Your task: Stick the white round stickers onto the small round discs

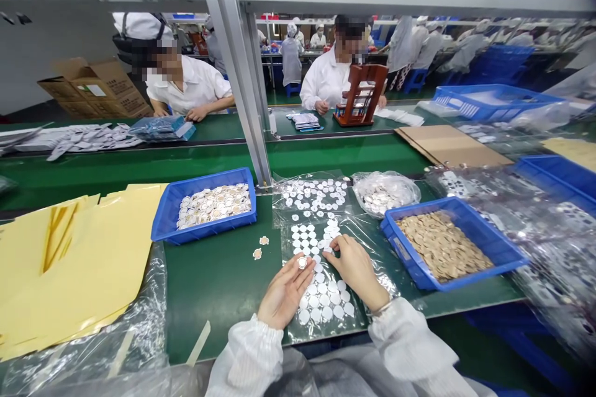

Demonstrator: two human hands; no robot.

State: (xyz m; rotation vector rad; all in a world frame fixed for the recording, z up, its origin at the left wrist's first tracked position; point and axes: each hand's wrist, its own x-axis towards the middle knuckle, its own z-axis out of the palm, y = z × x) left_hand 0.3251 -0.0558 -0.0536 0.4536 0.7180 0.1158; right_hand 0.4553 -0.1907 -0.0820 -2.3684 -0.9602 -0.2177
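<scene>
My left hand [288, 288] is turned palm up with its fingers stretched out. A small round piece with a white rim [302, 263] lies on its fingers by the thumb. My right hand [354, 263] bends down over the white discs, thumb and forefinger pinched at the edge of a white disc [328, 247]. Rows of white discs [326, 298] lie on a clear plastic sheet [367, 316] under and around both hands. Left of them, two small tan-centred pieces [264, 240] rest on the green table [214, 304].
A blue tray [161, 231] holds white-rimmed pieces; another blue tray [419, 279] at right holds tan discs. Behind stands a clear bag of discs [386, 192]. Yellow sheets [93, 273] cover the left side. A metal post [237, 68] rises ahead. Two people work across the green belt [326, 152].
</scene>
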